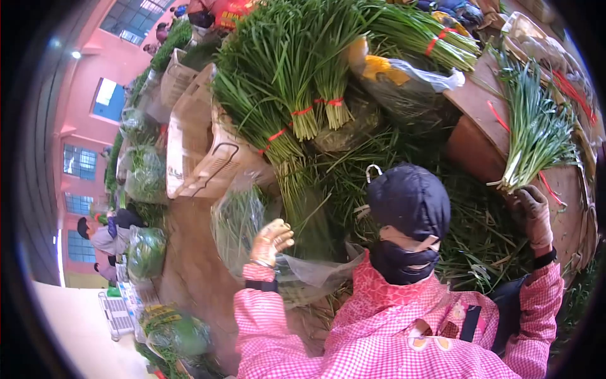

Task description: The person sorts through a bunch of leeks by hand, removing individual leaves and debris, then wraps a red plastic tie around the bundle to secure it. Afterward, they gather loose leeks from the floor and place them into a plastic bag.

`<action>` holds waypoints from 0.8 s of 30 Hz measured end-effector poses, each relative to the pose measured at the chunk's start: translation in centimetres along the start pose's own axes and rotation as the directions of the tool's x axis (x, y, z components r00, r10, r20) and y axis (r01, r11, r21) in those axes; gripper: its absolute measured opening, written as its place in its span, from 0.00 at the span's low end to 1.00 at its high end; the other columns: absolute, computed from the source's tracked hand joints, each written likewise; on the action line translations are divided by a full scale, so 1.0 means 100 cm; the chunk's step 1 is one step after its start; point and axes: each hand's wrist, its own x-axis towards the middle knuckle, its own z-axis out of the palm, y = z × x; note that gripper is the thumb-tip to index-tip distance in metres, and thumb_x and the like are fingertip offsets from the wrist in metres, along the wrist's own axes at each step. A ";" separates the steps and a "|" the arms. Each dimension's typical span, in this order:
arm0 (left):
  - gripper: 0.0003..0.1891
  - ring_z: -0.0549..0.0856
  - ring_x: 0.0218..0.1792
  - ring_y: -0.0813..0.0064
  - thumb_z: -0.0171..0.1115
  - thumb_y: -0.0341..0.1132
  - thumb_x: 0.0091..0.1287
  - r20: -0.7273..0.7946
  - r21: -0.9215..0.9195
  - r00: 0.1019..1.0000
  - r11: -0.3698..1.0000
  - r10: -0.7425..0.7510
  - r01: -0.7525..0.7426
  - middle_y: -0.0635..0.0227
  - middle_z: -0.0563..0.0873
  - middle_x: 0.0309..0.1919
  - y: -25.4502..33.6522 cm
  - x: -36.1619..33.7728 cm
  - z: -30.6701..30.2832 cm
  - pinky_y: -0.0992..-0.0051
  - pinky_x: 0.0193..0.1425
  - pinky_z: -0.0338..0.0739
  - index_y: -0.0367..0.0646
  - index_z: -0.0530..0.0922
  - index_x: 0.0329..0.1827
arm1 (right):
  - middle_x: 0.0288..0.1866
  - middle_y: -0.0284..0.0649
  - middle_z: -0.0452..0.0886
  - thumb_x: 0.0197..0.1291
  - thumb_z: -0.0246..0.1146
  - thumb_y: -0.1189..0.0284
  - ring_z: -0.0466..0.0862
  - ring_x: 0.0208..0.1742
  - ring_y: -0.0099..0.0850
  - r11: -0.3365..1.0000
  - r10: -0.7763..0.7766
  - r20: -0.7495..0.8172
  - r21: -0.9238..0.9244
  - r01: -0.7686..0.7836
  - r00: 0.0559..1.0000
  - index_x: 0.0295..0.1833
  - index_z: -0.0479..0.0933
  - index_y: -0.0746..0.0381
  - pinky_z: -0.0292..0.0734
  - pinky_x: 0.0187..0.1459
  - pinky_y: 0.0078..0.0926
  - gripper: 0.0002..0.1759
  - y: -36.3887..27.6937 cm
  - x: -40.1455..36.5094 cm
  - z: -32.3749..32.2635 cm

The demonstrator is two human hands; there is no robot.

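Observation:
My left hand, in a pale glove, is raised beside a clear plastic bag of greens. Its fingers are slightly bent and apart, with nothing visible in them. My right hand, in a stained glove, is at the cut stem ends of a loose bunch of garlic chives. Its fingers look extended; whether they press on the stems is hard to see. That bunch lies on a brown board, with a red tie by the stems. My dark head covering and pink checked sleeves show from behind.
Several chive bunches with red ties are piled ahead. A beige plastic crate stands to the left. Loose leaves cover the ground around me. Another person is at far left, near bagged greens.

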 end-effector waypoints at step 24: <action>0.05 0.78 0.52 0.61 0.61 0.31 0.54 -0.074 0.970 0.722 0.217 0.687 -0.107 0.61 0.77 0.55 -0.103 0.176 0.011 0.64 0.56 0.72 0.45 0.80 0.32 | 0.20 0.36 0.73 0.54 0.61 0.61 0.70 0.16 0.21 0.944 -0.008 0.109 -0.328 0.043 0.994 0.39 0.71 0.65 0.61 0.18 0.16 0.18 -0.143 -0.038 0.121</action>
